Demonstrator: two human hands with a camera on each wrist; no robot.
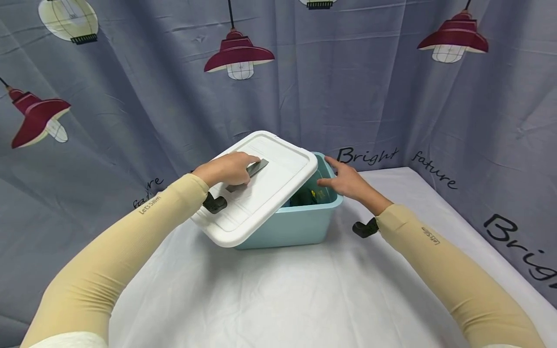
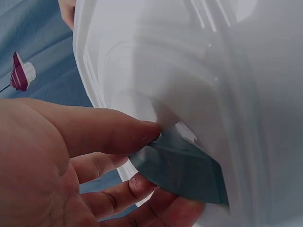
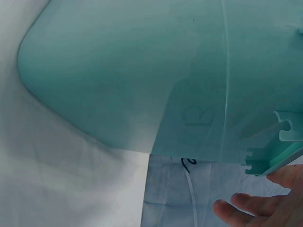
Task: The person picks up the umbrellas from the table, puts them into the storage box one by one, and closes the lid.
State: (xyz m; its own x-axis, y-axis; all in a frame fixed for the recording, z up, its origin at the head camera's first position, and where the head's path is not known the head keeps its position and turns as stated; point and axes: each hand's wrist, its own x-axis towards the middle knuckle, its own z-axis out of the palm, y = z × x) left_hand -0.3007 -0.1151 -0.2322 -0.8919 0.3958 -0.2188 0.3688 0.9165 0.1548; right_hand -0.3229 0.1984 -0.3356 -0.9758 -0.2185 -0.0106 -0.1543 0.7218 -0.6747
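Observation:
My left hand (image 1: 228, 169) grips the grey-green handle (image 1: 257, 167) on top of a white plastic lid (image 1: 278, 150). In the left wrist view the thumb lies on one side of this handle (image 2: 187, 175) and the fingers curl beneath. Tilted, the lid covers the left part of a light teal storage bin (image 1: 296, 227), leaving its right end uncovered. Inside, dark green items (image 1: 304, 197) show partly; the lid hides the others. My right hand (image 1: 348, 181) is at the bin's right rim, its fingers extended. In the right wrist view, fingertips touch the rim beside a notched bracket (image 3: 289, 126).
The bin stands on a table with a white cloth (image 1: 278, 295). Behind and to the right hangs a grey-blue curtain (image 1: 339, 96) printed with red lamps and lettering. Black wrist mounts (image 1: 364, 228) stick out from both sleeves.

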